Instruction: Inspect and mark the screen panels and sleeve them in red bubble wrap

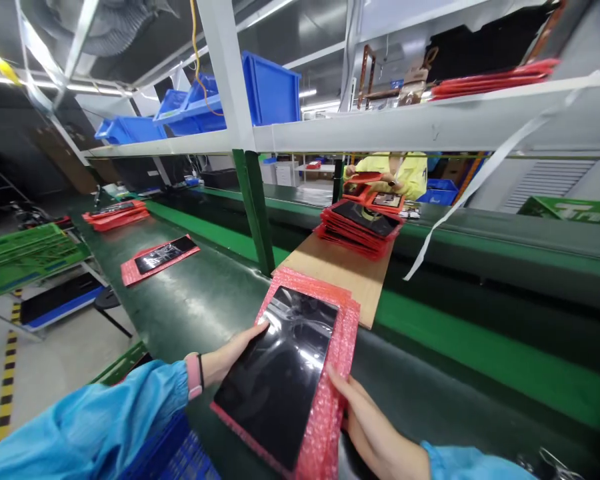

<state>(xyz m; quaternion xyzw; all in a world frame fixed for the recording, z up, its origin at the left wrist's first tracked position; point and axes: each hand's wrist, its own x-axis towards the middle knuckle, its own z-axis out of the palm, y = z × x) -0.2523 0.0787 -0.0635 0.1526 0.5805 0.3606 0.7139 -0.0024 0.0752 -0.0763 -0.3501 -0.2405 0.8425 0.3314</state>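
A glossy black flat panel [280, 373] lies on a stack of pink bubble-wrap bags [340, 340] on the dark green conveyor belt [200, 300]. My left hand [230, 357] holds the panel by its left edge, with the thumb on the upper corner. My right hand [365, 420] grips the right edge of the bubble-wrap stack, fingers curled under it. Both arms wear light blue sleeves, and a pink band sits on my left wrist.
A brown cardboard sheet [340, 267] carries a pile of red trays with black panels [360, 227]. More bagged panels [160, 257] lie further along the belt. A person in yellow [405, 173] works across the line. Blue bins [260, 90] stand on the shelf above.
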